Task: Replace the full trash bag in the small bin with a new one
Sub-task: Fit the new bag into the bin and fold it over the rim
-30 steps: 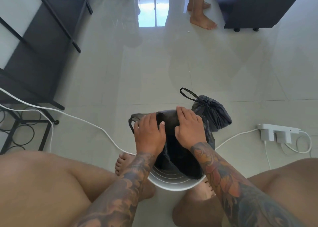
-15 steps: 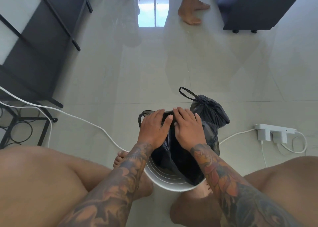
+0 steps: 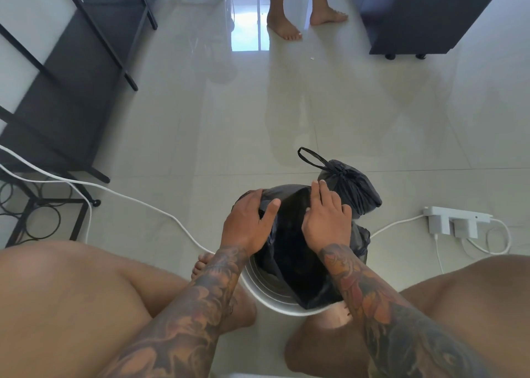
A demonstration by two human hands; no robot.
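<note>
New bag (image 3: 289,251) in bin (image 3: 275,300): left hand (image 3: 246,225), right hand (image 3: 327,223) spread wider apart.

Floor (image 3: 329,114) was pale glossy tile, with window light reflected at the far end (image 3: 249,25). Black metal-framed furniture (image 3: 71,71) stood left; a dark cabinet (image 3: 424,13) on small feet stood far right. White power strip (image 3: 456,220) lay right (chargers plugged in). White cable (image 3: 129,198) crossed the tiles.
</note>
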